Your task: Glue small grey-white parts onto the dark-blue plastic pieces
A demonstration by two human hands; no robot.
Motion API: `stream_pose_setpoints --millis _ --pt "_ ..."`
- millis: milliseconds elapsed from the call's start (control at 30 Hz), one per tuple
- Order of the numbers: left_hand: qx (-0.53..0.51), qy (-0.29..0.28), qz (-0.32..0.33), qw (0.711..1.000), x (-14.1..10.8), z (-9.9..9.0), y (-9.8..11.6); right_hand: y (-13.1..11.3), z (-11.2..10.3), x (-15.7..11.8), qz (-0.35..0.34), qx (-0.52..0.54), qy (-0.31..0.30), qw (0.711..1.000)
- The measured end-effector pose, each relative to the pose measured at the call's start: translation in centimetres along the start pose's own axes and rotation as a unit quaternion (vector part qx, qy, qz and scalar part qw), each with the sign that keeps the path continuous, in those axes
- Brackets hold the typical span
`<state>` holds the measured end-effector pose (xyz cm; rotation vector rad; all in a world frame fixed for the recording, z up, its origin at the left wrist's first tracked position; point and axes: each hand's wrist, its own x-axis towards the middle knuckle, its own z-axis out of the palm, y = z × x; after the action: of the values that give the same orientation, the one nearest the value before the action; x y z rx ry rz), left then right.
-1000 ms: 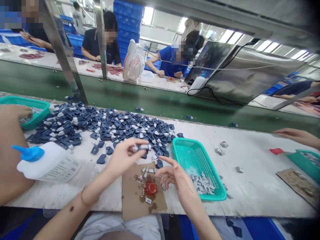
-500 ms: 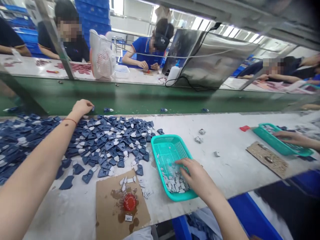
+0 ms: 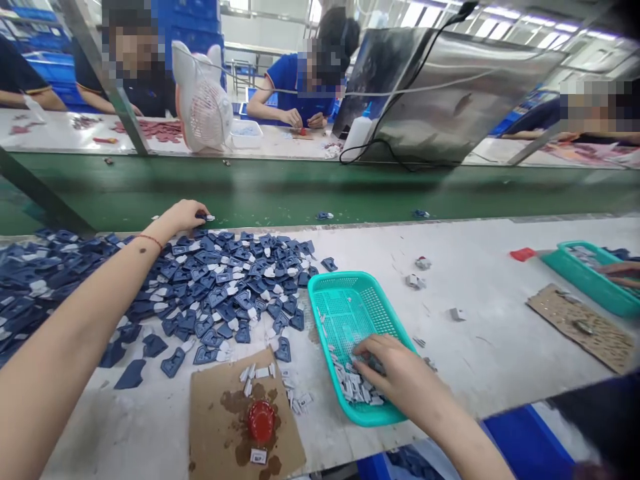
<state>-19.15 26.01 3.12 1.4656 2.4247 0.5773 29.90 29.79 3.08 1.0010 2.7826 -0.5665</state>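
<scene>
The left hand is at the belt, just past the blue pile; its fingers are closed on a blue piece with a white tip. Two more such pieces lie apart on the belt, further right.

The right hand reaches into the basket, a green mesh one on the desk. Its fingers are bent, part open, down at the grey bits; whether they have hold of one I cannot tell. The grey bits gather at the basket's near end, with a few strewn along its left side; most of the far end's floor is bare.

Left of the basket lies the cardboard. On it sits a red cap holding something wet and glossy, with brown stains around it, a small framed bit just below and several white bits above.

Further right, a second basket holds grey bits too, and a co-worker's hand is at it. Across the belt, a white tray holds pale bits, and a white bottle with a blue nozzle stands upright. Below the desk's near edge shows a blue bin.
</scene>
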Motion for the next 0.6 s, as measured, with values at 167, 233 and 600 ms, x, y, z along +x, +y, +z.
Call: stream_pose_setpoints --millis 167,233,600 --pt "-0.044 -0.040 0.077 0.995 -2.9 -0.9 3.8 -0.6 0.1 0.3 -0.005 0.012 0.001 1.000" --pt "-0.062 -0.095 0.134 0.985 -4.2 -0.8 6.1 -0.6 0.2 0.4 -0.009 0.026 0.003 1.000" --pt "0.005 -0.110 0.209 0.972 -0.1 2.1 13.9 -0.9 0.8 0.2 0.017 0.094 -0.003 0.995"
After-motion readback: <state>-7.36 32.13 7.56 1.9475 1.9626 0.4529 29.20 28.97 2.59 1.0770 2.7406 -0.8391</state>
